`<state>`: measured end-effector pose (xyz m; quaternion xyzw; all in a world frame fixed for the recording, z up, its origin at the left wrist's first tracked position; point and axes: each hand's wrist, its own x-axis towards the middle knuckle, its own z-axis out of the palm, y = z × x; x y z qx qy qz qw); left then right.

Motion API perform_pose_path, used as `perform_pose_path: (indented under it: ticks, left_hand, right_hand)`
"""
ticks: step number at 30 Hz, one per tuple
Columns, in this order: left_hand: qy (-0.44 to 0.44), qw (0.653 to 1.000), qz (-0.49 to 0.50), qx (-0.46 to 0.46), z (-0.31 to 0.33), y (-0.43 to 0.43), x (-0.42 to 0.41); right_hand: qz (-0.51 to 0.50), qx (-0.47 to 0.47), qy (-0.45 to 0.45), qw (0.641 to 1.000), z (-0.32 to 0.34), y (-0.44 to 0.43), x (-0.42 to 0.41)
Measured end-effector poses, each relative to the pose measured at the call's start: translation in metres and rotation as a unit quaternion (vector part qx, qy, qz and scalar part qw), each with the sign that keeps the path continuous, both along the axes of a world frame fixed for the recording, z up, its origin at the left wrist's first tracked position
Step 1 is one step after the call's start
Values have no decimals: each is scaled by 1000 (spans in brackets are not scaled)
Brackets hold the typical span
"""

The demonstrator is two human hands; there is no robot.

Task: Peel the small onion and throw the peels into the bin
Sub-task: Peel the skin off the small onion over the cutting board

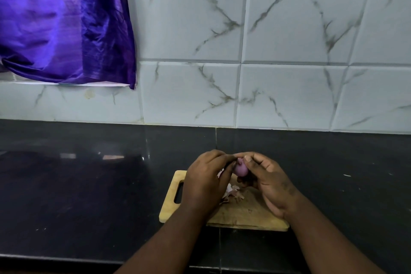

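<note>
2 hands meet above the far edge of a wooden cutting board (235, 213) on the black worktop (89, 184). Left hand (205, 182) and right hand (266, 182) both close their fingers (249, 159) on the small onion (240, 169), which shows purple and smooth between them. Loose peels (231, 193) lie on the board just below. Purple cloth (64, 22) hangs by the tiled wall (289, 51).

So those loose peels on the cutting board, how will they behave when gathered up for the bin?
The peels look thin and papery, so probably floppy and very light, apt to scatter or cling to fingers. They lie in small scraps on the cutting board, so pinching each is likely slow; sweeping them together may work better.
</note>
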<state>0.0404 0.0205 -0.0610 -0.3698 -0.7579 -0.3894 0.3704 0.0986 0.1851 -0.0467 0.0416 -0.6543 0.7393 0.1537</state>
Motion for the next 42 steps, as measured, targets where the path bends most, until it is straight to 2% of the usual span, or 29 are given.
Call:
perform_pose_path:
  ticks: [9,18,31,36,42]
  left_hand:
    - [6,999,10,-40,-1,0,1]
    - [-109,994,-9,32,5,3,7]
    - [-207,974,-51,81,4,3,2]
    - [-279,939,-61,191,1,0,-10]
    - [-272,953,-35,131,1,0,-8]
  right_hand:
    - [13,2,-14,1000,-2,1,0]
    - [28,-5,12,1000,-3,0,1]
    - [42,17,29,999,-2,1,1]
    - [45,8,45,998,-4,2,0]
    - [1,12,48,999,-4,4,-1]
